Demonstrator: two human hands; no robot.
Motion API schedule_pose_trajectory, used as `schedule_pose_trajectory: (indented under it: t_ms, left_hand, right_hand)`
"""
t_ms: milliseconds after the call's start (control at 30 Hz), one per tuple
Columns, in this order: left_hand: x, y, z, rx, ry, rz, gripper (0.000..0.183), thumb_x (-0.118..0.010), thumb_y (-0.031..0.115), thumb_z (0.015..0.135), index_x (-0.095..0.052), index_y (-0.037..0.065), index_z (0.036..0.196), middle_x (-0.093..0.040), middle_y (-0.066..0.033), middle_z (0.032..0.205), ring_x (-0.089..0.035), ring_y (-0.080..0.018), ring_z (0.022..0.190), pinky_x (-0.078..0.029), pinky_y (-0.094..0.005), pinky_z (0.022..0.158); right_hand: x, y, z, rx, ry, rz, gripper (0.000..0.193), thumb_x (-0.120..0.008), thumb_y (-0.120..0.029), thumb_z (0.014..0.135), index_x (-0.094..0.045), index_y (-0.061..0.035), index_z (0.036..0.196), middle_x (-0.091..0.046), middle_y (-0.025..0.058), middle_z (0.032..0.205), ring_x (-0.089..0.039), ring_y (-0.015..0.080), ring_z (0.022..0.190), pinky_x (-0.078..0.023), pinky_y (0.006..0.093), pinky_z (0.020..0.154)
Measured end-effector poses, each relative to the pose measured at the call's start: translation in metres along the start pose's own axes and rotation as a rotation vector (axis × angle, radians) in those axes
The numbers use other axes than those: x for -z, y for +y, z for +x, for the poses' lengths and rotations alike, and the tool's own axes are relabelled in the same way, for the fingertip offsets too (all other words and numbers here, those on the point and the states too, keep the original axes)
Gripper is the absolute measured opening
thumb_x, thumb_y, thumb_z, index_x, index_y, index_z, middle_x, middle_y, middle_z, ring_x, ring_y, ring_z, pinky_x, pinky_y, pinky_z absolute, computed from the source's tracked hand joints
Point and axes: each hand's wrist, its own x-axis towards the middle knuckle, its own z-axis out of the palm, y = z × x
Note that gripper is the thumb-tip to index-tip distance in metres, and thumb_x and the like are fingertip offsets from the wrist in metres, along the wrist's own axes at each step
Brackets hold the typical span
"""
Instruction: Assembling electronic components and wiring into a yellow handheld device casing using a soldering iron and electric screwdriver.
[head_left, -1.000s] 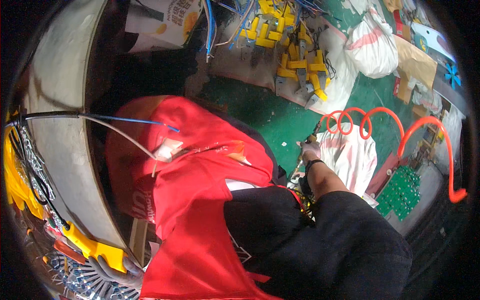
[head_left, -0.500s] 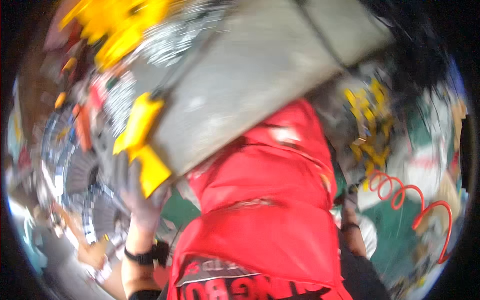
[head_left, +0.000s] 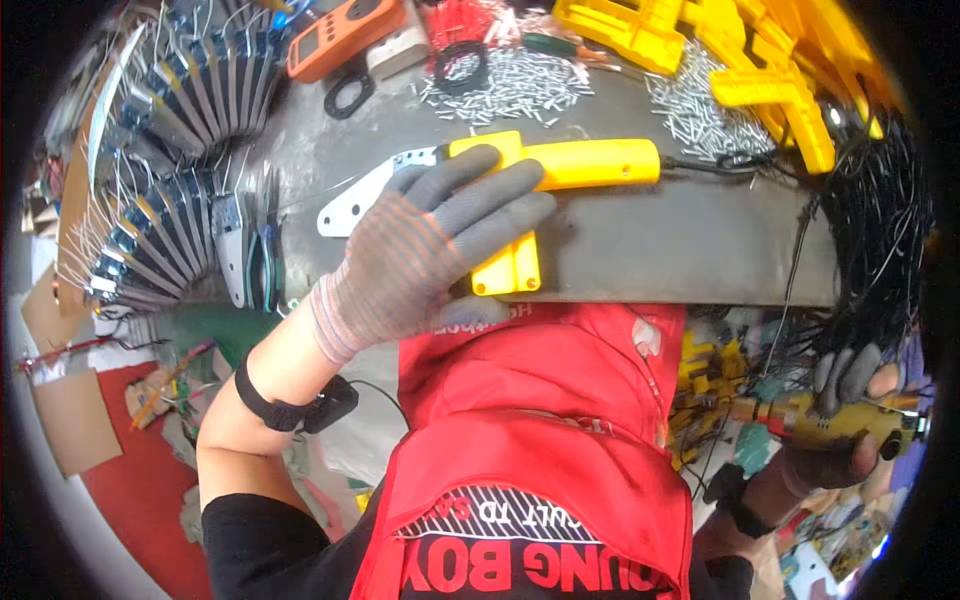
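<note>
On the workbench (head_left: 640, 245) lies a yellow-handled power tool (head_left: 600, 164) with a flat, perforated metal plate (head_left: 362, 203) at its left end and a black cord at its right. Across its yellow housing spreads my left hand (head_left: 425, 230), in a grey striped glove, with the fingers over the top and the thumb near the bench edge. The palm hides part of the housing. Low at the right, off the bench, my right hand (head_left: 835, 455) wraps round a yellow-green power screwdriver (head_left: 818, 418). That hand has grey covering on some fingers and bare fingertips.
Loose screws (head_left: 515, 88) lie in piles at the back, beside yellow plastic housings (head_left: 640, 30) and an orange meter (head_left: 340, 38). Fanned metal plates with wires (head_left: 160, 230) and green-handled pliers (head_left: 262, 262) sit left. Black cables (head_left: 870, 240) hang at the right edge.
The view has turned and steadied. Earlier my left hand was at a yellow piece by the bench's left edge; now it lies on the tool. The power screwdriver now shows clearly in my right hand.
</note>
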Motion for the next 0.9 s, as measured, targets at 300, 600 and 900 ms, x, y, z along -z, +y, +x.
schedule_pose_trajectory:
  t_ms: [300,600,900]
  left_hand:
    - [-0.011,0.003,-0.009,0.03,0.091,-0.05,0.083,-0.077,0.038,0.061,-0.05,0.019,0.138,-0.049,-0.0021,0.143,-0.049,-0.0275,0.126,-0.045,-0.0436,0.094]
    - [-0.034,0.001,-0.016,0.037,0.231,0.015,0.06,-0.069,0.027,0.075,-0.053,0.017,0.132,-0.049,-0.002,0.143,-0.049,-0.025,0.127,-0.045,-0.0422,0.093]
    - [-0.026,0.004,-0.014,0.022,0.189,-0.087,0.047,-0.07,0.027,0.077,-0.063,0.017,0.123,-0.048,-0.0044,0.14,-0.04,-0.0236,0.135,-0.04,-0.0417,0.104]
  right_hand:
    - [-0.109,0.053,0.062,0.034,0.044,-0.165,0.058,-0.071,-0.036,0.073,-0.047,-0.005,0.116,-0.056,0.0168,0.102,-0.057,0.0252,0.088,-0.05,0.0372,0.075]
    - [-0.15,0.052,0.063,-0.015,-0.102,0.014,0.054,-0.067,-0.034,0.078,-0.049,-0.0088,0.123,-0.044,-0.0016,0.067,-0.041,0.0132,0.056,-0.038,0.0333,0.063]
    - [-0.217,0.044,0.054,0.077,-0.44,0.098,0.061,-0.061,-0.051,0.08,-0.054,-0.0022,0.116,-0.047,-0.0034,0.068,-0.045,0.0097,0.059,-0.035,0.0297,0.064]
